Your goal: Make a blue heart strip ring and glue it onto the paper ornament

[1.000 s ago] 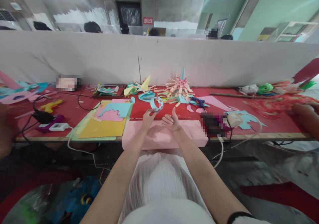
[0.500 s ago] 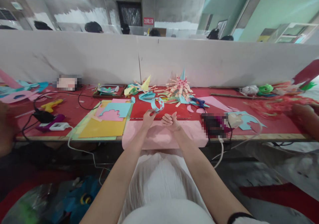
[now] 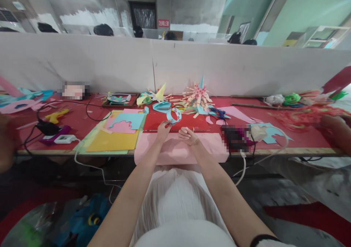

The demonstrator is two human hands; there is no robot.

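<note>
My left hand (image 3: pixel 163 130) pinches a light blue paper ring (image 3: pixel 174 115) with reddish spots at its lower left edge. The ring stands raised above a red sheet (image 3: pixel 192 124) on the table. Just to the right, my right hand (image 3: pixel 188 135) is half closed, its fingers curled together over the edge of a pink sheet (image 3: pixel 181 150). A tiny pale bit shows by its fingertips, too small to name. The two hands are apart.
Behind the ring stands a spiky paper piece (image 3: pixel 199 95) with a blue cone. Coloured paper sheets (image 3: pixel 115 137) lie left, a yellow glue gun (image 3: pixel 57 116) farther left. On the right are a cable (image 3: pixel 285 141) and red netting (image 3: pixel 304 119). Other people's hands show at both sides.
My right hand's fingers have turned and curled slightly, and its thumb no longer sticks up. The left hand and the paper ring have hardly moved.
</note>
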